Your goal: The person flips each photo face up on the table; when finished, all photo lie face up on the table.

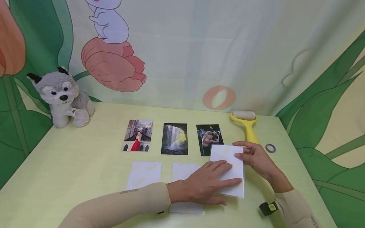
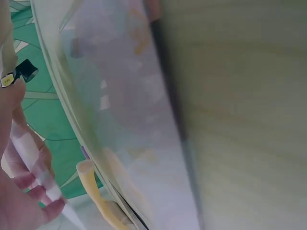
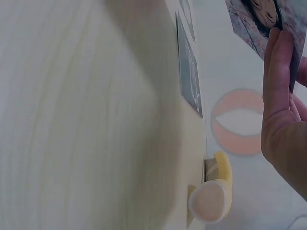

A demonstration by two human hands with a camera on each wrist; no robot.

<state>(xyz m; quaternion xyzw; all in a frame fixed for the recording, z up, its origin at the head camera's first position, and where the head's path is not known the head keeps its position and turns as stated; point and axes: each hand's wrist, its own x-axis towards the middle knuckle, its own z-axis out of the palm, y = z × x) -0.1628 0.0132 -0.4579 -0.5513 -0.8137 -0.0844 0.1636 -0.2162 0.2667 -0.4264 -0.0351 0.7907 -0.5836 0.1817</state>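
My right hand (image 1: pixel 260 161) pinches the right edge of a white-backed photo card (image 1: pixel 225 188), which is raised off the table. Its printed side (image 3: pixel 297 19), a picture of a person, shows in the right wrist view with my right fingers (image 3: pixel 278 72) against it. Across the white back lies my left hand (image 1: pixel 209 182), its fingers spread and fairly straight. Beneath the left forearm and hand, a white card (image 1: pixel 186 207) rests on the table, partly covered. Another white card (image 1: pixel 144 174) lies further left, its lower part hidden by the sleeve.
Three printed photos lie in a row behind: a red dress (image 1: pixel 137 139), a waterfall (image 1: pixel 174 139) and a dancer (image 1: pixel 203 142). At the right are a yellow-handled roller (image 1: pixel 249 128) and a purple ring (image 1: pixel 270 148). A plush dog (image 1: pixel 64 95) sits at the far left.
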